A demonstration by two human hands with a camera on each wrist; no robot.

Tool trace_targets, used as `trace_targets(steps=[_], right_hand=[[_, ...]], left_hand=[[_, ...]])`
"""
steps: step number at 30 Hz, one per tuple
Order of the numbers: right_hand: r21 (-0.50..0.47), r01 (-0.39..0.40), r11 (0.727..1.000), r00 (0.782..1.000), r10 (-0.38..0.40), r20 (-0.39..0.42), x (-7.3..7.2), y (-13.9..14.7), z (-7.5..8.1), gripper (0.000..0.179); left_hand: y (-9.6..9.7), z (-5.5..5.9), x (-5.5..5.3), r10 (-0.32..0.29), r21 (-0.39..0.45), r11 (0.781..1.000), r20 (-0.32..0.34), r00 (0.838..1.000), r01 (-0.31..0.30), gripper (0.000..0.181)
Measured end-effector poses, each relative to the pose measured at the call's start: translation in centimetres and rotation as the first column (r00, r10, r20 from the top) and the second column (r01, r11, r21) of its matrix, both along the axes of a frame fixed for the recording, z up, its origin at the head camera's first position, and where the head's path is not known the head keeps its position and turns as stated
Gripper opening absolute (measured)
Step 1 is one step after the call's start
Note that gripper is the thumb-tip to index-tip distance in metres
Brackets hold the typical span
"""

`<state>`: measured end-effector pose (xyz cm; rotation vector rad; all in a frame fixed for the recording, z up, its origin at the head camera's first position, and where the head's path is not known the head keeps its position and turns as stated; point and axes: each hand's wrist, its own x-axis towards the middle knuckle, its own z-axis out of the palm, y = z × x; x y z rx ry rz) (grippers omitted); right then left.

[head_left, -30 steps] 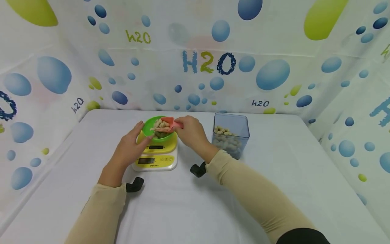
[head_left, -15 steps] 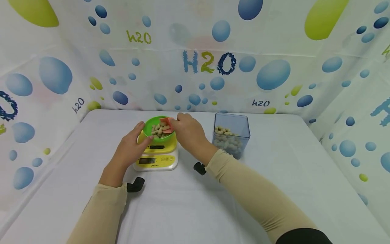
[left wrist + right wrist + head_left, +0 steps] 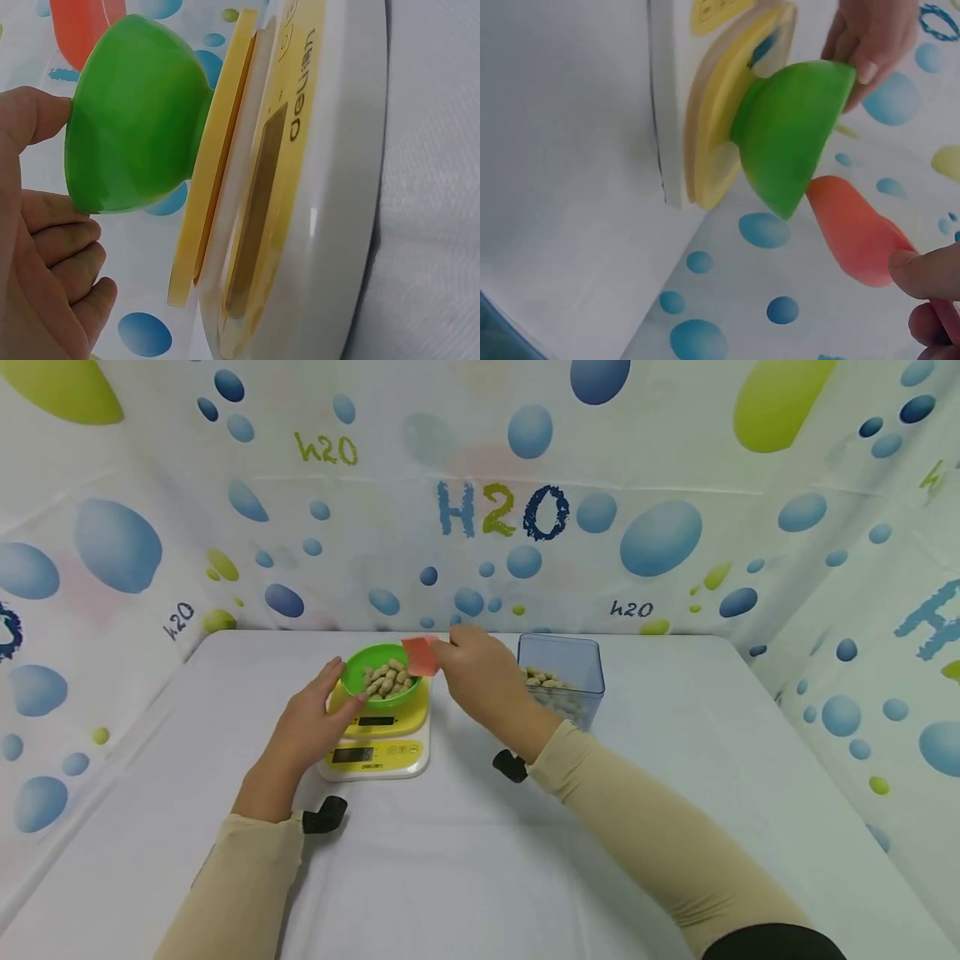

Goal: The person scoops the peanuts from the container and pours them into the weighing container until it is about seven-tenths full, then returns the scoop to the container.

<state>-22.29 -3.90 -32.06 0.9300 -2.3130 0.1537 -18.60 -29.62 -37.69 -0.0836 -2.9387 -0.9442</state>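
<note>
A green bowl (image 3: pixel 378 655) with peanuts (image 3: pixel 388 678) in it stands on a yellow and white kitchen scale (image 3: pixel 381 760). My left hand (image 3: pixel 306 727) touches the bowl's rim with thumb and index finger; in the left wrist view its other fingers (image 3: pixel 79 270) lie loosely beside the bowl. My right hand (image 3: pixel 483 681) grips the handle of a coral-red scoop (image 3: pixel 420 657). The scoop is tilted at the bowl's right rim. Seen from the right wrist, the underside of the scoop (image 3: pixel 859 232) faces the camera, so its inside is hidden.
Right of the scale stands a clear bluish plastic container (image 3: pixel 585 664) with more peanuts (image 3: pixel 546 677), partly behind my right hand. White cloth (image 3: pixel 420 877) covers the table. A printed curtain (image 3: pixel 360 543) hangs behind it.
My right hand has tipped the scoop over, and the peanuts from it now lie in the bowl. Hand and scoop have then moved up and slightly right. The left hand stays at the bowl.
</note>
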Motion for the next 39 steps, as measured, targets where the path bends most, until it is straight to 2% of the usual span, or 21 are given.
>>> trace_targets(steps=[4, 8, 13, 15, 18, 23, 27, 31, 34, 36, 39], right_hand=[[-0.083, 0.029, 0.996, 0.989, -0.017, 0.148, 0.1, 1.1, 0.5, 0.017], [-0.133, 0.072, 0.988, 0.962, -0.033, 0.271, 0.3, 3.0, 1.3, 0.026], [-0.174, 0.099, 0.980, 0.919, -0.023, 0.393, 0.6, 6.5, 2.2, 0.033], [-0.191, 0.108, 0.976, 0.910, -0.020, 0.414, 0.7, 8.1, 2.5, 0.034], [-0.217, 0.118, 0.969, 0.913, -0.020, 0.407, 0.8, 10.3, 2.9, 0.033], [-0.217, 0.118, 0.969, 0.934, -0.033, 0.356, 1.1, 13.3, 3.5, 0.032], [-0.198, 0.141, 0.970, 0.935, -0.064, 0.349, 1.5, 15.2, 4.0, 0.033], [-0.179, 0.157, 0.971, 0.936, -0.088, 0.341, 1.5, 16.6, 4.5, 0.032], [-0.138, 0.177, 0.974, 0.936, -0.123, 0.330, 1.5, 17.3, 4.6, 0.030], [-0.100, 0.186, 0.977, 0.938, -0.147, 0.315, 1.3, 17.7, 4.5, 0.029], [-0.031, 0.172, 0.985, 0.955, -0.158, 0.252, 1.1, 18.1, 4.3, 0.026]], left_hand=[[0.0, 0.2, 0.1, -0.001, 0.004, 1.000, -0.011, 1.000, 0.001, 0.079], [0.4, 0.7, 0.4, -0.004, 0.004, 1.000, -0.034, 0.999, 0.004, 0.078], [1.8, 1.7, 0.6, -0.039, 0.006, 0.999, -0.078, 0.996, 0.039, 0.077], [2.5, 2.1, 0.6, -0.062, 0.006, 0.998, -0.099, 0.993, 0.063, 0.076], [3.7, 2.4, 0.4, -0.100, 0.008, 0.995, -0.127, 0.987, 0.101, 0.076], [6.0, 2.8, -0.1, -0.154, 0.011, 0.988, -0.122, 0.981, 0.156, 0.075], [8.6, 3.0, -0.8, -0.217, -0.001, 0.976, -0.129, 0.968, 0.219, 0.077], [11.3, 2.8, -1.6, -0.281, 0.014, 0.958, -0.149, 0.948, 0.286, 0.078], [13.2, 2.5, -2.0, -0.320, 0.039, 0.943, -0.159, 0.934, 0.329, 0.076], [14.4, 2.3, -2.3, -0.332, 0.056, 0.938, -0.152, 0.931, 0.343, 0.075], [15.9, 1.9, -2.6, -0.353, 0.091, 0.925, -0.151, 0.923, 0.369, 0.072]])
